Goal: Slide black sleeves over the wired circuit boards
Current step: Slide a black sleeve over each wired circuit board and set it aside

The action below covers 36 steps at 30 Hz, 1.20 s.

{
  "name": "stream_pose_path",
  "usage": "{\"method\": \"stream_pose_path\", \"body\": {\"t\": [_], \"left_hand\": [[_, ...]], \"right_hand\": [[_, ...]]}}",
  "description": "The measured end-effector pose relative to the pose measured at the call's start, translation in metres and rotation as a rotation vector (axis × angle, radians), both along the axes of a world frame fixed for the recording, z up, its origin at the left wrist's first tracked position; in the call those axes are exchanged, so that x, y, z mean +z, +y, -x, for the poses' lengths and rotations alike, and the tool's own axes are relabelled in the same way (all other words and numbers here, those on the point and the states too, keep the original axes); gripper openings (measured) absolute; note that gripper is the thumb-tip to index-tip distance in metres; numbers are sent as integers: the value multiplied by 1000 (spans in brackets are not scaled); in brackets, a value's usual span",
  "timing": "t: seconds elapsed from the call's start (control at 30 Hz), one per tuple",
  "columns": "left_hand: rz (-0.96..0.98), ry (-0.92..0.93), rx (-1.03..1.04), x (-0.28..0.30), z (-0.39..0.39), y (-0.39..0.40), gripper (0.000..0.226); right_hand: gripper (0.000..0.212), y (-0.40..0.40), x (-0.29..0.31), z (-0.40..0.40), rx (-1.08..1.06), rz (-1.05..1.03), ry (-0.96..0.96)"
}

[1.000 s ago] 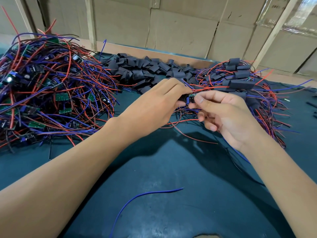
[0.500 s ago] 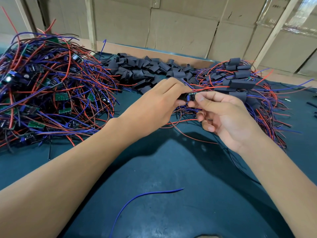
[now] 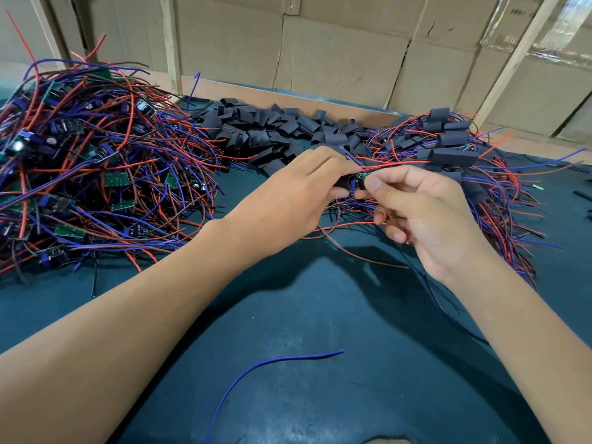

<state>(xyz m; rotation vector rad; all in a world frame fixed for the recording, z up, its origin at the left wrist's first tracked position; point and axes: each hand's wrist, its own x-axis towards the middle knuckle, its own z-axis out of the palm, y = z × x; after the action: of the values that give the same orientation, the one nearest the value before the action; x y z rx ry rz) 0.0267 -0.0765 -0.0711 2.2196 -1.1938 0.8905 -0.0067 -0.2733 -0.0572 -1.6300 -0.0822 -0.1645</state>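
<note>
A sleeve [image 3: 344,182] is gripped in the left hand [image 3: 301,190] and the board [image 3: 362,180] pinched by the right hand [image 3: 426,213] above the tabletop [image 3: 320,315], apparently so they can be slid together.

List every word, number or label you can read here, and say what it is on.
None can be read.
Cardboard boxes: faint print near the top edge, too small and blurred to read.
Green circuit boards in the left pile: any markings too small to read.
Board pinched between left hand and right hand: no legible marking.
Black sleeves: plain.
</note>
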Motion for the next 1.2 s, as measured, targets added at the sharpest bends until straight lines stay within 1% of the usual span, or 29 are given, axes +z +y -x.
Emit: {"method": "stream_pose_path", "body": {"t": [0.33, 0.47, 0.5, 0.6, 0.63, 0.77, 0.93, 1.0, 1.1, 1.2], "left_hand": [[2, 3, 4, -2, -2, -1, 27], [-3, 4, 4, -2, -2, -1, 27], [-2, 8, 2, -2, -1, -1, 28], [4, 41, -13, -3, 2, -3, 29], [11, 54, -17, -3, 3, -4, 30], [27, 53, -12, -2, 6, -5, 29], [44, 28, -43, 1, 9, -6, 26], [53, 12, -51, 1, 11, -5, 28], [59, 16, -51, 2, 13, -6, 35], [68, 65, 11, 0, 14, -8, 48]], "right_hand": [[8, 3, 1, 1, -12, -12, -7], [6, 3, 0, 1, -18, 12, -19], [6, 3, -1, 2, -28, 42, -48], [10, 4, -2, 3, -92, 343, -259], [12, 4, -2, 4, -97, 398, -308], [15, 5, -3, 5, -92, 408, -348], [7, 5, 0, 10, -72, 402, -397], [12, 5, 1, 11, -75, 404, -408], [16, 5, 1, 11, -133, 413, -442], [21, 0, 4, 11, -259, 411, -486]]}}
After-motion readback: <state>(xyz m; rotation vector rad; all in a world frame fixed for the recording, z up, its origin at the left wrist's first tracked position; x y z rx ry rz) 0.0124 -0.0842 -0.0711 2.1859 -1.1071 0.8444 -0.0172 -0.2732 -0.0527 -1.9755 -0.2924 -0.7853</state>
